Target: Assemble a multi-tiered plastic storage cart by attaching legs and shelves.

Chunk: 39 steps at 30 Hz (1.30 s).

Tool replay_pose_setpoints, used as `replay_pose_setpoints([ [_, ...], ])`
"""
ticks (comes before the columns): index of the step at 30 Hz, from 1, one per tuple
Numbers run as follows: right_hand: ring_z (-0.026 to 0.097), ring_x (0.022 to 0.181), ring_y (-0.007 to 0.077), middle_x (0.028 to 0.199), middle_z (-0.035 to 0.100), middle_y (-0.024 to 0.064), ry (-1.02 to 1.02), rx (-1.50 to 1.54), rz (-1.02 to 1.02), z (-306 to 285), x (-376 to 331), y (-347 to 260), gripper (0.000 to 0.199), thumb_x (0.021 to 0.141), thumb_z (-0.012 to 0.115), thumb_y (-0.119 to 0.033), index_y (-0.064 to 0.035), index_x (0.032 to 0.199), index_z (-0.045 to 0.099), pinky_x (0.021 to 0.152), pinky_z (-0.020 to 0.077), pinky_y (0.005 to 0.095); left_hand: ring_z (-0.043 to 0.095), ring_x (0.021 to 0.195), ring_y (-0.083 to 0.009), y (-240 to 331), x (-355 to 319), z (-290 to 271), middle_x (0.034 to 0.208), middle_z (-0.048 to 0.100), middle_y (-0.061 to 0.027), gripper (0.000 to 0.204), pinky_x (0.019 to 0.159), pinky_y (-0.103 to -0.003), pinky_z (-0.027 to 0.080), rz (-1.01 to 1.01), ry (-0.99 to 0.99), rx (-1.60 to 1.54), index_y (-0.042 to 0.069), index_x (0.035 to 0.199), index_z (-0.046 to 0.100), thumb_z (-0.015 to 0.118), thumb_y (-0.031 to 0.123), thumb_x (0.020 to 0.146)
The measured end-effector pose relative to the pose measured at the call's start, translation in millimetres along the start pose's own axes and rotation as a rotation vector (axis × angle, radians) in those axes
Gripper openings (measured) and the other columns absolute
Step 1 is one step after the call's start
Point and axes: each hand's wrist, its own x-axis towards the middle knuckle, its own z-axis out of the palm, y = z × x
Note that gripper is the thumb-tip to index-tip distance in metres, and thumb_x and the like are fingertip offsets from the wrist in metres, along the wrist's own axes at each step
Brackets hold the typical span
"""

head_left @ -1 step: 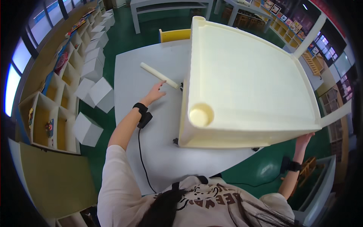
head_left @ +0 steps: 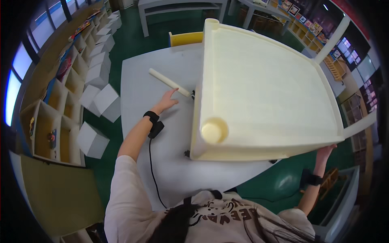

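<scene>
A large cream plastic cart shelf (head_left: pixel 271 89) with a raised rim and round corner sockets rests on the table on small black wheels. White poles (head_left: pixel 334 38) rise from its two right corners. My left hand (head_left: pixel 165 102) is over the table left of the shelf, fingers spread. Its index fingertip is at a loose cream tube (head_left: pixel 164 79) lying slanted on the tabletop; whether they touch I cannot tell. At the shelf's near right corner, my right hand (head_left: pixel 325 152) grips the edge, its fingers partly hidden by the rim.
The light grey table (head_left: pixel 162 60) has a curved near edge, close to my body. A yellow chair (head_left: pixel 185 39) stands beyond it. White cube stools (head_left: pixel 107 103) line the low shelving (head_left: pixel 67 105) on the left. Black cables (head_left: pixel 151 170) hang from wrist-worn devices.
</scene>
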Motion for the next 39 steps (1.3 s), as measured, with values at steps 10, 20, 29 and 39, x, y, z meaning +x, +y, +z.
replay_pose_setpoints([
  [10, 0.029, 0.114, 0.0227, 0.127, 0.028, 0.0051, -0.103, 0.103, 0.266, -57, -47, -5, 0.072, 0.074, 0.033, -0.061, -0.0102, 0.124, 0.023, 0.093, 0.0261, 0.0378, 0.022, 0.115, -0.0311, -80, 64, 43, 0.128, 0.023, -0.0042, 0.071, 0.091, -0.052, 0.019, 0.265, 0.093, 0.746, 0.019, 0.124, 0.027, 0.052, 0.004, 0.06],
  [20, 0.027, 0.115, 0.0233, 0.128, 0.025, 0.0061, -0.038, 0.127, 0.325, -40, -59, 0, 0.073, 0.074, 0.029, -0.062, -0.0106, 0.125, 0.021, 0.094, 0.0243, 0.0379, 0.037, 0.098, -0.0256, -28, 31, 22, 0.102, 0.041, -0.0056, 0.029, 0.084, -0.045, 0.026, 0.225, 0.282, 0.878, 0.013, 0.092, 0.05, 0.05, 0.001, 0.065],
  [29, 0.023, 0.118, 0.0241, 0.13, 0.02, 0.0074, 0.128, 0.252, -0.028, 22, -30, 5, 0.077, 0.073, 0.027, -0.065, -0.012, 0.127, 0.016, 0.096, 0.0216, 0.038, 0.04, 0.096, -0.0252, -10, -11, 20, 0.093, 0.045, -0.0021, 0.027, 0.087, -0.056, 0.022, 0.217, 0.024, 1.111, 0.014, 0.093, 0.049, 0.056, 0.014, 0.067],
  [39, 0.022, 0.118, 0.0218, 0.129, 0.023, 0.0069, 0.133, 0.014, -0.196, 54, -28, 7, 0.072, 0.077, 0.032, -0.058, -0.0086, 0.127, 0.016, 0.097, 0.0182, 0.0332, 0.05, 0.08, -0.0184, 61, -49, -52, 0.081, 0.052, -0.0057, 0.025, 0.079, -0.032, 0.033, 0.256, 0.394, -0.185, 0.007, 0.099, 0.044, 0.048, 0.023, 0.08],
])
